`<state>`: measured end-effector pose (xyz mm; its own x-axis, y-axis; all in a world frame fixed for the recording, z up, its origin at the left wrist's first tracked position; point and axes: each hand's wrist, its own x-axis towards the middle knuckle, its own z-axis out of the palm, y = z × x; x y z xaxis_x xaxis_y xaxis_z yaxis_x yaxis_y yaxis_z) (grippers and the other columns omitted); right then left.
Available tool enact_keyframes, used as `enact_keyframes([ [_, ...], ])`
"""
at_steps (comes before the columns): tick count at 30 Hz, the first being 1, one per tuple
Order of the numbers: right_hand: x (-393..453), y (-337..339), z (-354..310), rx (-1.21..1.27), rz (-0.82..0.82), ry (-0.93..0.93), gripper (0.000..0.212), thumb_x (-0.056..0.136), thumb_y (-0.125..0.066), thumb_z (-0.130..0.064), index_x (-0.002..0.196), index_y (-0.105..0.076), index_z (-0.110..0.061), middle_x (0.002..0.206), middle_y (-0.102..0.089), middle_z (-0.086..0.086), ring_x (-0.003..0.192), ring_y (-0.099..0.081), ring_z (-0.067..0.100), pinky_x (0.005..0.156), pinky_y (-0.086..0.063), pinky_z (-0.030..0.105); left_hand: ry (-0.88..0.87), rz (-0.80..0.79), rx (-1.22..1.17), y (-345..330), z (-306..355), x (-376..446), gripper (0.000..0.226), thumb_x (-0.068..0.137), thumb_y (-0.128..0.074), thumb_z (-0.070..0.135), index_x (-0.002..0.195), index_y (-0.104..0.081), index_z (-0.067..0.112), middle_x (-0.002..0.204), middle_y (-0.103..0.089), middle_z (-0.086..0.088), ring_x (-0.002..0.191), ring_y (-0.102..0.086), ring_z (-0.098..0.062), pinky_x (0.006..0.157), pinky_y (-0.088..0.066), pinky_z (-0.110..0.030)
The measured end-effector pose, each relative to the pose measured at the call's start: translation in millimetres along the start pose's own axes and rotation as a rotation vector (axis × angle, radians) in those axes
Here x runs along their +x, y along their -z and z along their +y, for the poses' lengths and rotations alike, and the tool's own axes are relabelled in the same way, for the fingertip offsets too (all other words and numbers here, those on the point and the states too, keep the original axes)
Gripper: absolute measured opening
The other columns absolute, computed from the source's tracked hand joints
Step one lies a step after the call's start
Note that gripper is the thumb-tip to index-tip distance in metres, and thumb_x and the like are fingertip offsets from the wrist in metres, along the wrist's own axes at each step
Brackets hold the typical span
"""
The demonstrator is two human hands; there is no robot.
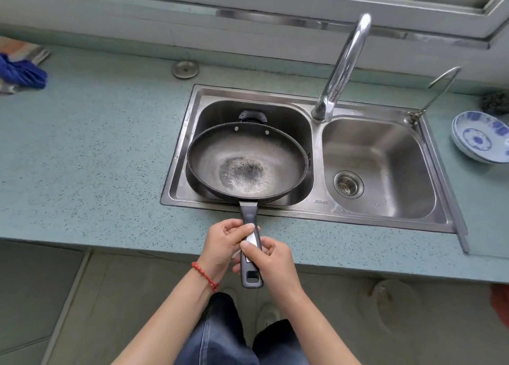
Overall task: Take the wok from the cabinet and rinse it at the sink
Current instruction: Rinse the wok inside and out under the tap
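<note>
Lying at the counter's (96,149) far left edge was a blue cloth (23,72), on top of some folded fabric. Farther right, near the back edge, sat a round metal cap (185,69), just beyond the sink's far left corner. The sink (314,210) had 2 basins. The wok (246,161) sat over the left basin, rim up, its dark inside showing a greyish worn patch at the bottom; its small helper handle (252,116) pointed to the back wall and its long handle (250,243) reached out over the counter's front edge. The left hand (224,247), with a red bead bracelet (205,276) on its wrist, had its fingers curled round the long handle from the left. The right hand (271,260) clasped the same handle from the right, thumb laid along its metal inlay. The chrome faucet (343,64) rose between the 2 basins, its spout arching upward. The right basin held only its drain strainer (348,184). A thin second tap (438,89) stood at the sink's far right corner. Near the counter's right edge lay stacked blue-and-white plates (480,136), with a dark scrubber (495,103) behind them.
</note>
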<state>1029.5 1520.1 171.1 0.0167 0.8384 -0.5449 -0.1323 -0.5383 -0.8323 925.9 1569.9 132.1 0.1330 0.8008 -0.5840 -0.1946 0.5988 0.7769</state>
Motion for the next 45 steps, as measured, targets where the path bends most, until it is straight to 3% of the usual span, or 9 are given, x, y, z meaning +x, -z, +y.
enact_keyframes([
  [4, 10.3, -4.3, -4.4, 0.001, 0.042, 0.002, 0.054, 0.071, -0.068, -0.032, 0.084, -0.053, 0.018, 0.077, -0.061, 0.039, 0.06, -0.06, 0.026, 0.059, -0.047, 0.032, -0.002, 0.011, 0.001, 0.3, 5.7, 6.8, 0.023, 0.072, -0.07, 0.012, 0.08, -0.065, -0.008, 0.068, -0.069, -0.016, 0.069, -0.056, -0.032, 0.061, -0.042, -0.031],
  [10, 27.8, -6.6, -7.4, -0.023, 0.048, -0.017, 0.065, 0.058, -0.068, -0.044, 0.078, -0.053, 0.016, 0.07, -0.056, 0.021, 0.067, -0.054, 0.03, 0.067, -0.044, 0.045, 0.014, 0.002, 0.006, 0.7, 16.2, 16.3, 0.026, 0.069, -0.07, 0.017, 0.075, -0.065, -0.008, 0.076, -0.063, -0.026, 0.067, -0.053, -0.031, 0.062, -0.036, -0.026],
  [13, 36.6, -4.9, -8.0, -0.03, 0.039, -0.034, 0.05, 0.058, -0.068, -0.043, 0.076, -0.059, 0.002, 0.07, -0.054, 0.022, 0.067, -0.052, 0.029, 0.066, -0.042, 0.044, 0.032, -0.034, 0.008, 1.7, 18.7, 22.6, 0.024, 0.072, -0.069, 0.014, 0.076, -0.064, -0.009, 0.072, -0.065, -0.023, 0.064, -0.057, -0.03, 0.061, -0.04, -0.028],
  [17, 50.4, -1.0, -9.0, -0.072, 0.057, -0.051, 0.047, 0.058, -0.067, -0.044, 0.072, -0.056, -0.001, 0.067, -0.046, 0.034, 0.066, -0.047, 0.029, 0.065, -0.038, 0.042, 0.046, -0.08, 0.033, 0.4, 24.1, 28.0, 0.06, 0.054, -0.073, 0.031, 0.088, -0.058, -0.016, 0.085, -0.052, -0.026, 0.075, -0.047, -0.037, 0.058, -0.04, -0.029],
  [22, 52.4, 2.4, -7.2, -0.103, 0.034, -0.051, 0.048, 0.063, -0.068, -0.044, 0.066, -0.048, 0.0, 0.071, -0.049, 0.014, 0.066, -0.049, 0.026, 0.064, -0.039, 0.04, 0.02, -0.112, 0.073, 3.9, 24.8, 31.4, 0.054, 0.053, -0.073, 0.032, 0.087, -0.058, -0.007, 0.089, -0.053, -0.022, 0.081, -0.053, -0.032, 0.07, -0.047, -0.035],
  [26, 52.1, 13.7, -11.4, -0.214, -0.01, 0.036, 0.027, 0.085, -0.061, -0.03, 0.068, -0.061, -0.009, 0.055, -0.055, -0.006, 0.051, -0.052, 0.005, 0.051, -0.043, 0.017, 0.016, -0.16, 0.135, 8.0, 23.2, 28.3, 0.044, 0.062, -0.068, 0.026, 0.084, -0.059, -0.011, 0.076, -0.058, -0.016, 0.074, -0.058, -0.024, 0.063, -0.05, -0.023],
  [28, 55.3, 25.2, -13.9, -0.253, 0.015, 0.076, 0.018, 0.087, -0.06, -0.028, 0.075, -0.065, -0.015, 0.056, -0.062, -0.004, 0.051, -0.057, 0.009, 0.053, -0.046, 0.021, 0.022, -0.191, 0.16, 7.8, 25.8, 21.7, 0.029, 0.065, -0.064, 0.023, 0.084, -0.064, 0.001, 0.073, -0.067, -0.004, 0.073, -0.063, -0.016, 0.065, -0.051, -0.021],
  [32, 78.4, 59.2, -20.9, -0.263, 0.118, 0.135, 0.007, 0.087, -0.059, -0.021, 0.085, -0.063, -0.026, 0.068, -0.066, 0.003, 0.056, -0.063, 0.013, 0.058, -0.049, 0.021, 0.056, -0.16, 0.156, 8.1, 26.8, 12.2, 0.044, 0.057, -0.069, 0.029, 0.097, -0.065, 0.01, 0.09, -0.073, -0.005, 0.088, -0.068, -0.02, 0.08, -0.053, -0.031],
  [45, 216.5, 177.4, -97.3, -0.106, 0.375, 0.133, 0.022, 0.091, -0.048, -0.017, 0.102, -0.058, -0.001, 0.078, -0.063, 0.012, 0.047, -0.062, 0.006, 0.05, -0.047, 0.017, 0.054, 0.119, 0.131, -11.7, 32.5, -5.8, 0.05, 0.049, -0.073, 0.027, 0.09, -0.066, 0.0, 0.069, -0.071, -0.004, 0.06, -0.065, -0.01, 0.051, -0.047, -0.016],
])
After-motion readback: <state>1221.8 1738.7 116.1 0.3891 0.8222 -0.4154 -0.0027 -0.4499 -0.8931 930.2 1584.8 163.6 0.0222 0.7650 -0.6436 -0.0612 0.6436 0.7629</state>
